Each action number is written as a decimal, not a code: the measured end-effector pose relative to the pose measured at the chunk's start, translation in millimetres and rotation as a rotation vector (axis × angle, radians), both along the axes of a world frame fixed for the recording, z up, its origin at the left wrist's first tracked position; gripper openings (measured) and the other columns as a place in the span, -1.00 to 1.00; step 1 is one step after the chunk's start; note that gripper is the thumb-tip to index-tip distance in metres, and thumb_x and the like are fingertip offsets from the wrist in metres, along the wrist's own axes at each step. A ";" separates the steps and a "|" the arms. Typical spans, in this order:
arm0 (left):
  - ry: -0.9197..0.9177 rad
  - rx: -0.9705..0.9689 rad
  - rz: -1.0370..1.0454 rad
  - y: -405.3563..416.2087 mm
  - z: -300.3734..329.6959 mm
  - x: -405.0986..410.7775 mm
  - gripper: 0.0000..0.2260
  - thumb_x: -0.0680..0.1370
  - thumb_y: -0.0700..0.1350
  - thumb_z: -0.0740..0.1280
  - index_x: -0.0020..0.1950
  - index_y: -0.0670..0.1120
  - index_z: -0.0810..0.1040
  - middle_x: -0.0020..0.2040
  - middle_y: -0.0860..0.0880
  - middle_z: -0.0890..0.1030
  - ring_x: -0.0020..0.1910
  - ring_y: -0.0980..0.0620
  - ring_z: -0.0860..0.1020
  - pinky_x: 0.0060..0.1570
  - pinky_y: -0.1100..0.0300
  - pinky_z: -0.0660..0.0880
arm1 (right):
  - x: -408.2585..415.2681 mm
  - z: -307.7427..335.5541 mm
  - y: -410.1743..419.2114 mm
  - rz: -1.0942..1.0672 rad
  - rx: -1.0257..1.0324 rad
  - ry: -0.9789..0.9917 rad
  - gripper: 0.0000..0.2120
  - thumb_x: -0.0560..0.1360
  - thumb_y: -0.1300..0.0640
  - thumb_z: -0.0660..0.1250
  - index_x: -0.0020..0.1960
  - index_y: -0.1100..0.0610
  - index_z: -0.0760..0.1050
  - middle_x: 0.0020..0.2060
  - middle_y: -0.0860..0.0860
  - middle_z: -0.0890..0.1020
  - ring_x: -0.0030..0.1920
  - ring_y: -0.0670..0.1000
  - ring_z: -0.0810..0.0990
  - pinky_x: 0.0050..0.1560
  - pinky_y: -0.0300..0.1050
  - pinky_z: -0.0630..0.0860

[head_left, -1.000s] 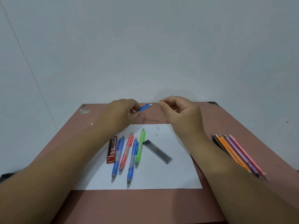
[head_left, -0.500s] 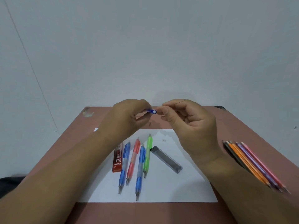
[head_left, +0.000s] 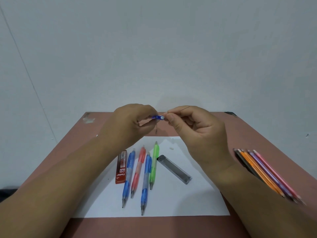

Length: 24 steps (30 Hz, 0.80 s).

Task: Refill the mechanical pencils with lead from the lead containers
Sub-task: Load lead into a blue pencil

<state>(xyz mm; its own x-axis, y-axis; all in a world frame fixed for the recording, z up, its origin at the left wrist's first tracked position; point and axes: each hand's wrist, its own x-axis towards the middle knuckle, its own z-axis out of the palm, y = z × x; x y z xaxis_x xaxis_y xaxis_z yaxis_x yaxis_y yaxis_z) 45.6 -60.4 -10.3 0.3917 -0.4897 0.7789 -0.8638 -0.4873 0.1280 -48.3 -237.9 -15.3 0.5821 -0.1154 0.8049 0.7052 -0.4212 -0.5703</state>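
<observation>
Mechanical pencils lie in a loose row on the white sheet of paper (head_left: 180, 200) in our head view: a blue pencil (head_left: 128, 176), a red pencil (head_left: 138, 170), a second blue pencil (head_left: 145, 181) and a green pencil (head_left: 153, 164), all with their tips pointing toward us. A fifth one, the held blue pencil (head_left: 157, 117), is up in the air above the far edge of the paper. Our left hand (head_left: 130, 124) has its fingers curled around it, so that only its open rear end shows, pointing to the right. Our right hand (head_left: 197, 131) is just beside that end, thumb and forefinger pinched on a thin lead (head_left: 186, 107), whose free part sticks out up and to the right over the knuckles. We cannot tell whether the lead's other end has entered the pencil. The two hands are close together, almost touching at the pencil's end.

On the paper a red lead box (head_left: 121, 167) marked 2B lies just left of the row, and a grey lead case (head_left: 174, 169) lies slanted just right of the green pencil. A small white bit (head_left: 171, 148) lies near the paper's far edge. Well apart, on the right of the brown table (head_left: 257, 134), we see a bundle of coloured pencils (head_left: 264, 170), partly hidden by our right forearm.
</observation>
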 end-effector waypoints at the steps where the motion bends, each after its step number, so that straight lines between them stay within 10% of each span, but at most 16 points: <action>1: 0.004 -0.001 -0.007 0.2 -0.5 0.3 -0.89 0.49 -0.17 0.52 0.01 -0.07 0.70 -0.18 0.01 0.70 -0.23 -0.02 0.65 -0.27 -0.06 0.63 | 0.4 0.0 -0.4 -0.003 -0.004 -0.004 -0.91 0.53 0.27 0.46 0.03 0.21 0.68 -0.12 -0.02 0.73 -0.06 -0.04 0.72 -0.01 -0.26 0.61; 24: 0.138 0.024 -0.044 2.4 -5.0 2.8 -0.88 0.52 -0.07 0.50 0.03 -0.02 0.69 -0.14 0.08 0.70 -0.19 0.14 0.66 -0.16 0.07 0.66 | 5.4 -1.7 -6.8 -0.055 -0.013 0.019 -0.93 0.53 0.26 0.47 0.00 0.22 0.69 -0.13 0.01 0.74 -0.08 0.00 0.73 -0.01 -0.15 0.65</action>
